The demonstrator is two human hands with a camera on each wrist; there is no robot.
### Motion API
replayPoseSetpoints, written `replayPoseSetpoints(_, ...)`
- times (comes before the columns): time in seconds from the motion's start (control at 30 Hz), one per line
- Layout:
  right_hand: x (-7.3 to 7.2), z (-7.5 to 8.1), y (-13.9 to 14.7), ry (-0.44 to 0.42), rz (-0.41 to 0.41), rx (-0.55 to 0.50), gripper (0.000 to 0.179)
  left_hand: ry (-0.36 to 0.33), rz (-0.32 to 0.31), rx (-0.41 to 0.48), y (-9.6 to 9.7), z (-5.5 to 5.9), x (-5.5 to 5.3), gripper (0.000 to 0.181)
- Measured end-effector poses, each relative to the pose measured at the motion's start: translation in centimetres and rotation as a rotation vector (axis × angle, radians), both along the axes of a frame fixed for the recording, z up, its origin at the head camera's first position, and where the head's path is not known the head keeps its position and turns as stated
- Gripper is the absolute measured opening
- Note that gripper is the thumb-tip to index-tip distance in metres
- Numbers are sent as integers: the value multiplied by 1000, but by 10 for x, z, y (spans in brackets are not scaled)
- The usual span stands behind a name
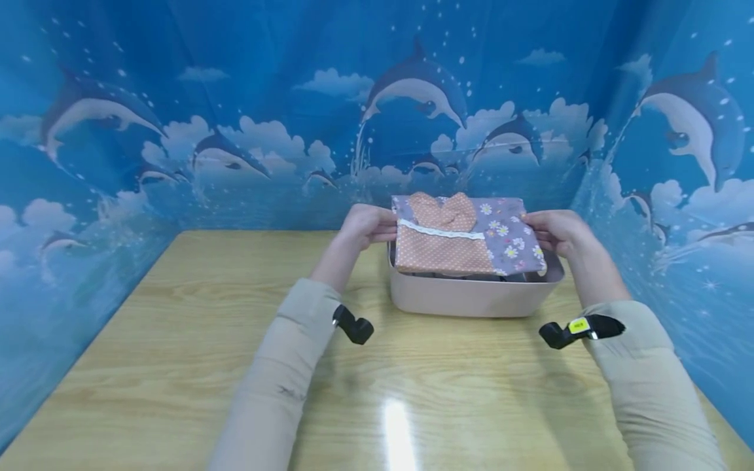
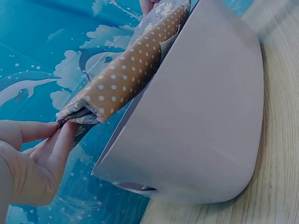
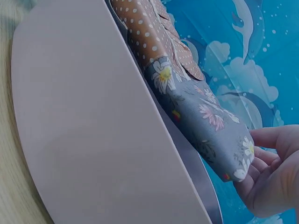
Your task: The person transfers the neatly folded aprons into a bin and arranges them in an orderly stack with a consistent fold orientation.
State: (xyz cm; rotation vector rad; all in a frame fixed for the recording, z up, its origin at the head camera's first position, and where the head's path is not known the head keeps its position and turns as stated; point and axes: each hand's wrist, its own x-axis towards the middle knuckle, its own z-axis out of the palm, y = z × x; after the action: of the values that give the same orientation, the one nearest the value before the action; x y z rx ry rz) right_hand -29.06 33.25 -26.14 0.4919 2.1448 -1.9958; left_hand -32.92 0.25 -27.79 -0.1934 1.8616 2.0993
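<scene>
A folded apron [image 1: 442, 252], grey-purple with daisies and an orange polka-dot panel, lies level over the mouth of a pale pink storage bin [image 1: 471, 297]. A white lace strip and a polka-dot bow are on its upper side. My left hand [image 1: 368, 226] pinches its left edge; in the left wrist view, thumb and fingertips grip the layered corner. At the opposite side my right hand [image 1: 556, 229] holds the edge, its thumb on top and fingers underneath in the right wrist view. Most of the bin's inside is hidden beneath the cloth.
The bin stands toward the back right of a wooden table [image 1: 194, 366]. Behind and beside the table hangs a blue dolphin-print curtain [image 1: 265, 78]. A handle slot [image 2: 135, 187] shows in the bin's end wall.
</scene>
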Motion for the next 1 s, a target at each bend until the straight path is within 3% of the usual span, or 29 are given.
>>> replayPoseSetpoints(0.13,-1,-2,4,-10,-16,44,19,4,-8,-7,6,-2,-2,30)
replayPoseSetpoints(0.27,-4,-6,5,3,-59,155,5,13,-12,-29,10,-4,-4,30)
replayPoseSetpoints(0.43,-7,-10,3,0,-113,293,22,18,-6,-57,13,-6,-6,31)
replayPoseSetpoints(0.63,-10,-15,3,-17,-143,387,38,34,-7,-72,17,-8,-7,33)
replayPoseSetpoints(0.83,-10,-15,2,-18,-152,399,42,61,-8,-105,20,-10,-6,32)
replayPoseSetpoints(1.0,-6,-15,4,40,-126,310,46,90,-2,-245,21,-12,-5,29)
